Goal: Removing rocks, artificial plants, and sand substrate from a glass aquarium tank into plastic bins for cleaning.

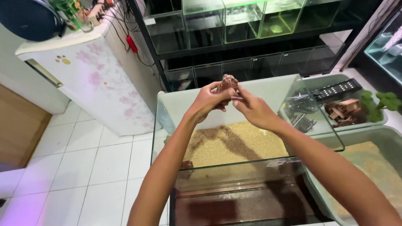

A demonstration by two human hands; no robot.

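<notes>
**Rock held over the glass tank, both hands on it**

Head view: both hands are up over the glass tank (167, 125), which I'll use as the landmark. The left hand (208, 101) is curled around the lower part of a rough reddish-brown rock (228, 82), fingers closed on it. The right hand (253, 109) comes in from the other side with fingertips pinched at the rock's underside, mostly closed too (can't tell how much of the weight it carries). The rock sits above the back half of the tank, well clear of the sand bed (234, 144) on the tank floor, which is tan with darker brown streaks.

To the tank's right is a grey tub (379, 138) of sand, and behind that a tray (326, 81) with wood pieces (341, 111) and a green plant (381, 104). Behind the tank stands a rack of small empty tanks (243, 25); to its left, a flowered fridge (100, 79).

My read: this is the sizing-up stage, rock being turned or adjusted in hand. Any placing would call for lowering it slowly past the glass rim and keeping it off the walls.
</notes>
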